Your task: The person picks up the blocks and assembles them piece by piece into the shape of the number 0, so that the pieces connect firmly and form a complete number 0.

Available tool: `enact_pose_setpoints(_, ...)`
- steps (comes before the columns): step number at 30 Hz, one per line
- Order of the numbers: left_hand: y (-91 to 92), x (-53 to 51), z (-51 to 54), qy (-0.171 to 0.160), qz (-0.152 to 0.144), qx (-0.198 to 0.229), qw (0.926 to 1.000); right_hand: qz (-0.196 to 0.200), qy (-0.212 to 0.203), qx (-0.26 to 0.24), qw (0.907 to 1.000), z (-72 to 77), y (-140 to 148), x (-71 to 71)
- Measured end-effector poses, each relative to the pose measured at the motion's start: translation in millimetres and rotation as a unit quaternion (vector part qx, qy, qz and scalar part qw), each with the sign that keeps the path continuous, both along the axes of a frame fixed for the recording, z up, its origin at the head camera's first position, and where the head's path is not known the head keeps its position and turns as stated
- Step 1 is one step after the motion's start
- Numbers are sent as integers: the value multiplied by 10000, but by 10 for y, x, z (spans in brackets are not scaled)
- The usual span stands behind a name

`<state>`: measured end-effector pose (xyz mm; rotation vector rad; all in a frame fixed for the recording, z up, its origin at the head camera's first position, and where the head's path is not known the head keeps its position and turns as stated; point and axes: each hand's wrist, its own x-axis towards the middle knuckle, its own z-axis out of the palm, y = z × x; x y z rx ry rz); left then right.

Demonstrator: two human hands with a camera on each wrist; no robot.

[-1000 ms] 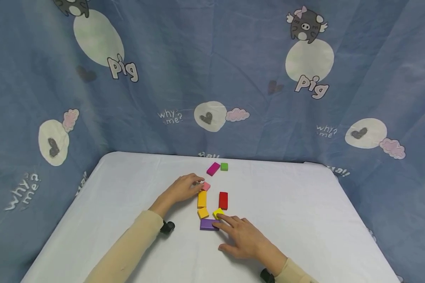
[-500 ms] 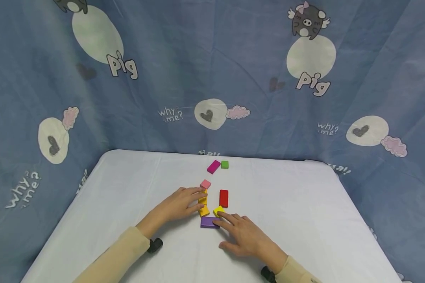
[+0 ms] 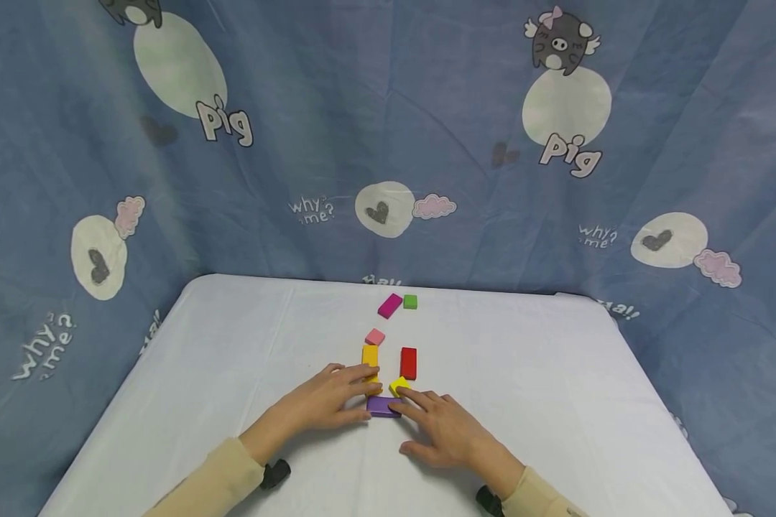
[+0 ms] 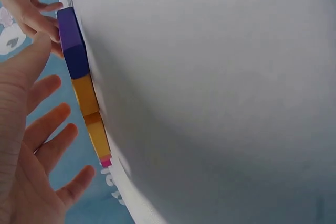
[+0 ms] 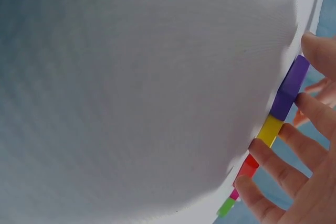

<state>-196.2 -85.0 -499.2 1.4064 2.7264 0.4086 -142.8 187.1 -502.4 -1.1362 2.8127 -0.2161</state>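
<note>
In the head view, my left hand (image 3: 326,398) reaches over a long orange block (image 3: 370,353) and a smaller orange block (image 4: 86,95), the latter largely covered by the fingers. Its thumb lies beside the left end of a purple block (image 3: 381,407). My right hand (image 3: 449,434) has its fingers spread, one fingertip at the purple block's right end and another at the small yellow block (image 3: 397,385). Neither hand curls round a block. A red block (image 3: 409,364) stands beyond the yellow one, and a pink block (image 3: 375,337) sits at the long orange block's far end.
Farther back on the white-covered table (image 3: 524,359) lie a magenta block (image 3: 390,306) and a green block (image 3: 410,301). A blue patterned curtain (image 3: 453,115) hangs behind and at the sides. Dark wrist cameras show below both hands.
My left hand has moved from the pink block back toward me, past the long orange block to the small orange and purple blocks. The right hand has stayed almost still.
</note>
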Motion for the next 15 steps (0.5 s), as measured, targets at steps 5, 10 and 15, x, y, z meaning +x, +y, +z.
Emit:
enact_pose_setpoints(5,-11,59,-16,-139,-42,-183,9997,15,11,2,10000,-3,-1,0)
enact_pose_setpoints(10,7,97,-15,-96,-102,-276,9995,-41,34,11,10000,13,-2,-7)
enact_pose_setpoints(15,23,146,-21,32,-217,-364,9991,-7,5,-4,10000,7,-7,-2)
